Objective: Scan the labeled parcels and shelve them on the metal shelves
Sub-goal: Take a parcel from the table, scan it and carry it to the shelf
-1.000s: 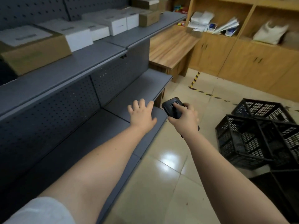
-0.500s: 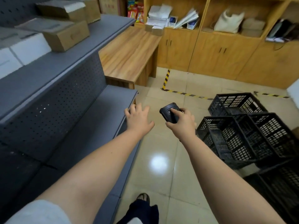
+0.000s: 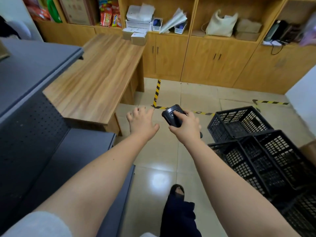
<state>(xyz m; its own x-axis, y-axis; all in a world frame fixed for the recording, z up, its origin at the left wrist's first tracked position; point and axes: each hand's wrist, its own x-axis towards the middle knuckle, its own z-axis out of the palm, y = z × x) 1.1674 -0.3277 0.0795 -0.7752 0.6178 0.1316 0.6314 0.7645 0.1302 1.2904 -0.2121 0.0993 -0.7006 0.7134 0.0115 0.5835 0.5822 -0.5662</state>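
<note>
My right hand grips a black handheld scanner, with the thumb on its top. Just to its left, my left hand is stretched out over the floor, fingers spread, holding nothing. The grey metal shelves run along the left side; the upper and lower boards are bare in the part I see. No parcel shows on the shelves in this view.
A wooden table stands beyond the shelves. Black plastic crates are stacked on the floor at the right. Wooden cabinets line the back wall. Yellow-black tape marks the tiled floor. My foot is below.
The view has swung right, away from the shelves with the boxes, toward the table and the crates. Both hands keep their pose, the scanner still in my right hand.
</note>
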